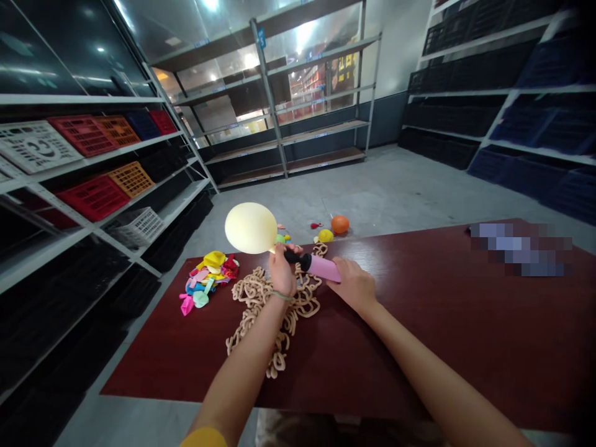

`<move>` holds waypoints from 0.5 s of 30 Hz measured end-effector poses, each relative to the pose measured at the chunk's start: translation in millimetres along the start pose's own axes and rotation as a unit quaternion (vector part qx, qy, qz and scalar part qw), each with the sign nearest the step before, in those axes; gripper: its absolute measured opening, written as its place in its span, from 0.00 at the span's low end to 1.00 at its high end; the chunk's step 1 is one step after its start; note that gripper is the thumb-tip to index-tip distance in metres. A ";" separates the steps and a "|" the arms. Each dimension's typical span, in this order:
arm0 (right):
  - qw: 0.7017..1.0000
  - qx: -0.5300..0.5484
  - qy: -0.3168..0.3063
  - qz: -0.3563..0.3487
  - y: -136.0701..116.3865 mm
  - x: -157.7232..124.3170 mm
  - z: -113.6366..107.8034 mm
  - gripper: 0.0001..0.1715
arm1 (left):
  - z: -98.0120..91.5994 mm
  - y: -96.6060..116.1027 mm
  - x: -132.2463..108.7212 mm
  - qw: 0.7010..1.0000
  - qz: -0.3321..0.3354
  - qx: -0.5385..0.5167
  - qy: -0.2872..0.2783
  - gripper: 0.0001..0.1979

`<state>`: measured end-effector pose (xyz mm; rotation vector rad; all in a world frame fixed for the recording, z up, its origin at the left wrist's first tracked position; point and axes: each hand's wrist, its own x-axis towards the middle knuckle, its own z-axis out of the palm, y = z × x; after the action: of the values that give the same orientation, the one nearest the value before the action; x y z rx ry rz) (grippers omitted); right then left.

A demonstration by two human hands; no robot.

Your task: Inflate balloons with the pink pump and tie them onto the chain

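A pale yellow balloon [250, 228], rounded with air, sits at the nozzle end of a pink and black balloon pump [325, 267]. My left hand [282, 273] is closed where the balloon's neck meets the pump's black nozzle; its fingers partly hide that joint. Around the pump's pink body my right hand [354, 284] is wrapped. Below both hands a tangled beige rope [254, 287] lies heaped on the dark red table [400, 347]. Left of the rope is a pile of limp balloons [212, 276] in several colours.
Beyond the table's far edge, an orange balloon [340, 224], a small yellow balloon [326, 236] and a red one [316, 225] lie on the floor. A blurred-out object [516, 248] rests at the table's far right. Shelves with crates [95, 195] stand left.
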<state>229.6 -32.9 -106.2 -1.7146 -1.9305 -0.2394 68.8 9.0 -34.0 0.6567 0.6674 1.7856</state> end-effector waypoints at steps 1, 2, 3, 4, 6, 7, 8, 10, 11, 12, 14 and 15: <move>1.000 0.003 -0.002 -0.006 -1.0 -0.8 -0.8 0.21 | -0.4 -0.8 -3.4 1.000 -0.001 -0.005 0.004 0.11; 1.000 0.006 -0.006 -0.017 -1.9 -1.6 -1.7 0.22 | -2.1 0.5 -5.0 1.000 0.001 -0.010 0.017 0.11; 0.999 0.008 -0.009 -0.031 -2.8 -2.3 -2.6 0.22 | -4.6 3.8 -4.8 0.999 0.004 -0.012 0.033 0.11; 0.999 0.007 -0.013 -0.046 -3.4 -2.9 -3.3 0.23 | -7.7 9.0 -2.8 0.999 0.005 -0.011 0.049 0.11; 0.998 0.004 -0.018 -0.066 -3.8 -3.5 -3.9 0.25 | -14.0 24.9 6.2 0.997 0.011 -0.005 0.077 0.11; 0.997 0.003 -0.020 -0.069 -3.6 -3.5 -3.6 0.25 | -16.9 35.1 12.7 0.996 0.015 0.000 0.087 0.11; 0.997 0.004 -0.022 -0.069 -3.2 -3.2 -3.0 0.25 | -19.4 46.3 20.3 0.995 0.020 0.004 0.094 0.11; 0.998 0.010 -0.025 -0.062 -2.2 -2.0 -0.6 0.25 | -23.2 68.8 36.6 0.994 0.032 0.008 0.107 0.12; 0.998 0.015 -0.025 -0.058 -1.6 -1.2 1.0 0.25 | -24.3 78.4 44.2 0.994 0.039 0.007 0.106 0.12; 0.998 0.020 -0.024 -0.053 -1.2 -0.5 2.5 0.25 | -24.8 85.5 50.5 0.993 0.046 0.007 0.107 0.12; 0.999 0.030 -0.015 -0.038 -0.3 0.8 5.2 0.23 | -23.3 89.3 57.2 0.993 0.058 0.003 0.104 0.13; 0.999 0.034 -0.009 -0.028 0.2 1.3 6.0 0.23 | -21.4 85.2 56.5 0.993 0.059 0.001 0.104 0.13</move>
<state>228.1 -28.9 -110.6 -1.6247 -1.9796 -0.1765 -17.1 36.9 18.4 0.5233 0.7833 1.9821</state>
